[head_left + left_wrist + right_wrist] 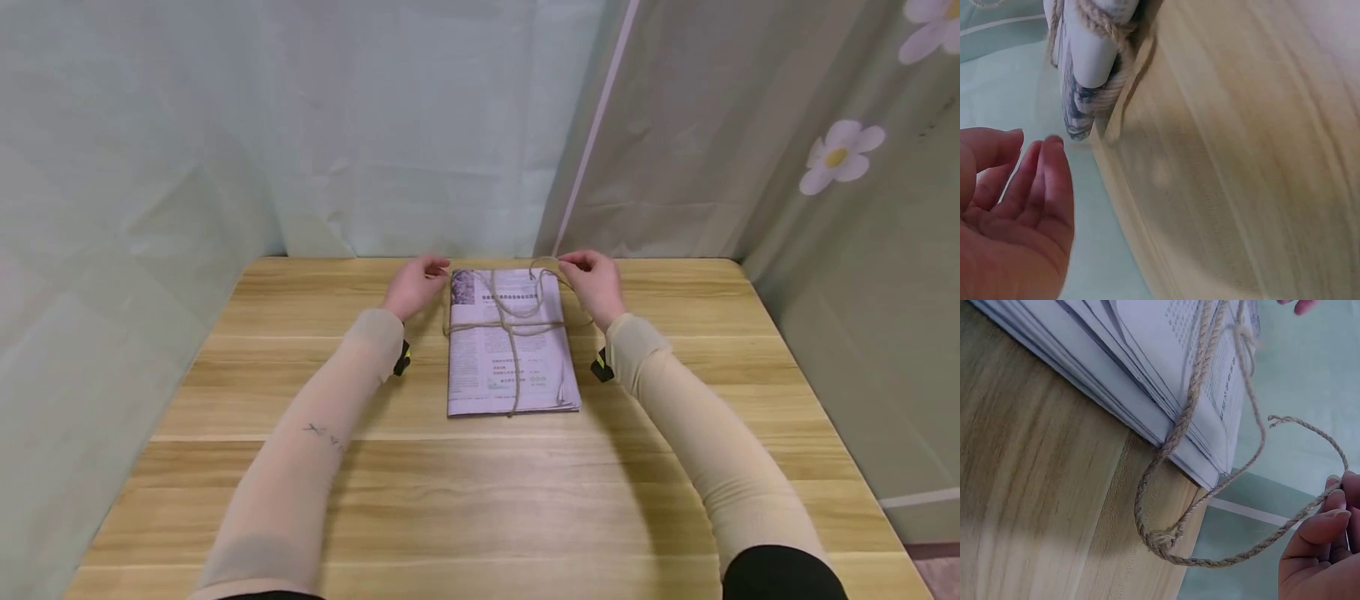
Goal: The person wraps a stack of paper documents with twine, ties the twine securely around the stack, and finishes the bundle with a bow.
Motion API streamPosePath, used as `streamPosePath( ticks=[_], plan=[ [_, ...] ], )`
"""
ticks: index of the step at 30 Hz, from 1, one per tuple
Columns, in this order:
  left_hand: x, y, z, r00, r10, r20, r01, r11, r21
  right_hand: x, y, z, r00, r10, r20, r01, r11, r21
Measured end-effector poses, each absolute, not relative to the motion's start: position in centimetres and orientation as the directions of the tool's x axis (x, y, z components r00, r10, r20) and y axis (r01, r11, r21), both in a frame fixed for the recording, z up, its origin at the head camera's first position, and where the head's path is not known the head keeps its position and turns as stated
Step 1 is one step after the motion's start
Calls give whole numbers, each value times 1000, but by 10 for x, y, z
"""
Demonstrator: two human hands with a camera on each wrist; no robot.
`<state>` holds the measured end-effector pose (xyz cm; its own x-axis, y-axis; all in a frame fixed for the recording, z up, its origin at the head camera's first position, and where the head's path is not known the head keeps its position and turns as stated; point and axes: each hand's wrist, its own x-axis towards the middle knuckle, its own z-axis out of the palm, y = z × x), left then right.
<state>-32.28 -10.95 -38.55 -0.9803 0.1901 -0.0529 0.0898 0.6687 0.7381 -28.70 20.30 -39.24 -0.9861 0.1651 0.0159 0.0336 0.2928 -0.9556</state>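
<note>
Head view, newspaper stack (474, 358): we find it flat on the wooden table (450, 508) at the middle of the frame, bound crosswise with twine (504, 323).
Head view, left hand (417, 286): we see it just beside the stack's upper left corner, fingers loosely bent.
Head view, right hand (597, 287): we see thumb and finger pinching the twine, just beside the stack's upper right corner.
Head view, curtain (442, 125): we see pale cloth across the top, with flowers (840, 158) at upper right.
Left wrist view, left hand: at lower left, we see thumb and fingers apart, grasping nothing; the stack is at upper left, near the fingertips.
Right wrist view, twine: we follow it from the papers at the top into a loop with a small knot (1162, 539) at lower centre, then to the right hand's pinch at lower right; a loose end curves above.
</note>
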Motion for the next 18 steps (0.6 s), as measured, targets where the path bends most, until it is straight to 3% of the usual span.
streamPosePath(
  ticks=[11, 18],
  plan=[
    [-305, -135, -399, -991, 121, -52, 49, 711, 702, -296, 189, -386, -990, 133, 36, 7, 314, -949],
    [-282, -136, -404, -976, 182, -117, 48, 708, 705, -303, 178, -382, -995, 98, 34, 8, 396, -918]
  ],
)
